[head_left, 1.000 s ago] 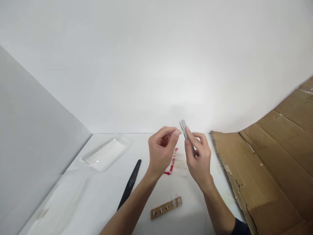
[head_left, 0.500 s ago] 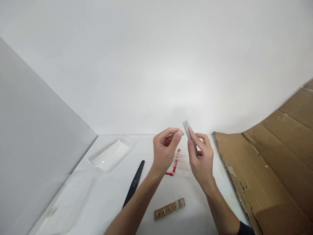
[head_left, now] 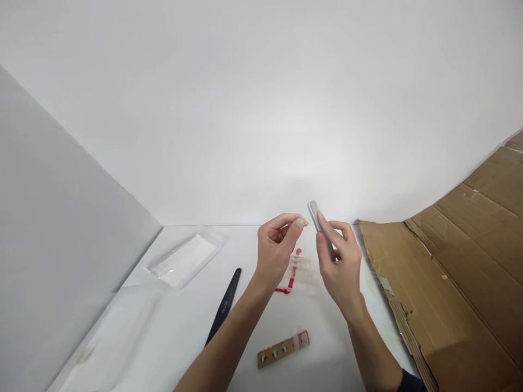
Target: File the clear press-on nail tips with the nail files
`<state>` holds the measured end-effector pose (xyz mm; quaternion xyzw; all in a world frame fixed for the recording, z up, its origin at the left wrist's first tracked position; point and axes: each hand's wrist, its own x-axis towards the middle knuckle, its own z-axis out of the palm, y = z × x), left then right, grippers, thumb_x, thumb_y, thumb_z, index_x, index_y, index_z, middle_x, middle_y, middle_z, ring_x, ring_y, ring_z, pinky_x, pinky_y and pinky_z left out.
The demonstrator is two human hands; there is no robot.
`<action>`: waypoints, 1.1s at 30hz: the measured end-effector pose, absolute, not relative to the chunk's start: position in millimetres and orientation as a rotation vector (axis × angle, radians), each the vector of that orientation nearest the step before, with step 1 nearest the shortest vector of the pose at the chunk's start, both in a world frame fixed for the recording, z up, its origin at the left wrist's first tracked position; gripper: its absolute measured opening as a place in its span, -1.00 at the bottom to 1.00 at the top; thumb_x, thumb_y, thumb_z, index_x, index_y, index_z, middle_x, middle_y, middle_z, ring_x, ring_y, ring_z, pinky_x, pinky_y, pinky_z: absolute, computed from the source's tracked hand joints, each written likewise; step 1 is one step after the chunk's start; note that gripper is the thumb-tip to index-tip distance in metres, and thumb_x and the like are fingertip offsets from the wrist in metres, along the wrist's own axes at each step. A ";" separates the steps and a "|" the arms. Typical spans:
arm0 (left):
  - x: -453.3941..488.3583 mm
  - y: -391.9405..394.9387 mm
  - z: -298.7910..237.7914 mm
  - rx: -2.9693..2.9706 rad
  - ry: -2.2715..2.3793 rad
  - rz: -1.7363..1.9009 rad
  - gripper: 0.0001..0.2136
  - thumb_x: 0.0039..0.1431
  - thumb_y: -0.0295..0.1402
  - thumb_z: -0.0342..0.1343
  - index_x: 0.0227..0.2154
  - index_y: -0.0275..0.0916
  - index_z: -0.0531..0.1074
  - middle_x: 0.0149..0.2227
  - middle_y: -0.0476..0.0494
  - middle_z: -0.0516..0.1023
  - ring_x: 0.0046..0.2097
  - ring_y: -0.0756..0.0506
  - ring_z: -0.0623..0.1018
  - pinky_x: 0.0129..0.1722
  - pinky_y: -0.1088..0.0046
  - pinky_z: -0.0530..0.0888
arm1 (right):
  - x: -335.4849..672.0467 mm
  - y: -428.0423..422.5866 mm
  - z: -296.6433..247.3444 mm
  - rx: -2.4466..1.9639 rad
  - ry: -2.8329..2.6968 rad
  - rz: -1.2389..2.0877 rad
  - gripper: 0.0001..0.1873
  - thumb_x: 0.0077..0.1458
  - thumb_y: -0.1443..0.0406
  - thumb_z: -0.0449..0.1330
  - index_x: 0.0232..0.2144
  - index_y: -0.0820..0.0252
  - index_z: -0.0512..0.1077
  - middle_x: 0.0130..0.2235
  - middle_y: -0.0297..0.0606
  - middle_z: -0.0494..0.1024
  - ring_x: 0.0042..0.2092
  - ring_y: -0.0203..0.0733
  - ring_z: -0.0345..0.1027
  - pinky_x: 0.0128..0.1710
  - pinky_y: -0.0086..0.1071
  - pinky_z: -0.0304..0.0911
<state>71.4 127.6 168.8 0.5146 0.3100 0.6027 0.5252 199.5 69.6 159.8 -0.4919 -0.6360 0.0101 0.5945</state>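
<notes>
My left hand is closed in a pinch, raised over the back of the table. A tiny tan piece shows at its fingertips, too small to make out. To its right, my right hand is closed round a slim grey bar with a rounded end, which looks like a nail file. The file tilts upward to the left, and a narrow gap separates it from the tiny piece. Below the hands lies a brown strip with round holes and small whitish bits along it.
Clear packaging with a white insert lies at the back left; another clear bag is nearer. A black tapered tool rests beside my left forearm. Red marks show under the hands. Cardboard covers the right side.
My right hand has shifted slightly right with the grey file, widening the gap a little. My left hand has moved very slightly right, still pinching.
</notes>
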 end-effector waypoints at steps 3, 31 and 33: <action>69.9 128.8 168.7 1.251 0.721 1.412 -0.74 0.23 -0.13 0.34 -0.44 -0.21 0.57 -0.60 0.08 0.22 -0.55 0.06 0.18 -0.60 0.51 0.14 | 200.1 67.4 162.1 -1.157 -1.443 -0.016 -0.47 0.39 0.43 0.15 0.28 -0.13 0.52 -0.13 -0.22 0.49 -0.39 -0.33 0.29 -0.61 -0.48 0.18; 59.5 121.1 174.2 1.651 0.653 1.565 -0.83 0.37 -0.36 0.22 -0.37 -0.23 0.59 -0.48 0.02 0.46 -0.51 0.08 0.29 -0.55 0.53 0.22 | 202.0 59.7 166.5 -1.043 -1.591 0.030 -0.36 0.38 0.51 0.11 0.34 -0.21 0.43 -0.09 -0.26 0.44 -0.45 -0.39 0.14 -0.54 -0.41 0.20; 59.5 121.2 174.9 1.625 0.669 1.603 -0.83 0.37 -0.37 0.22 -0.37 -0.24 0.58 -0.50 0.03 0.43 -0.51 0.08 0.28 -0.55 0.53 0.22 | 201.8 60.0 166.4 -1.031 -1.603 0.048 -0.34 0.38 0.52 0.12 0.35 -0.22 0.42 -0.09 -0.27 0.43 -0.45 -0.40 0.12 -0.54 -0.42 0.19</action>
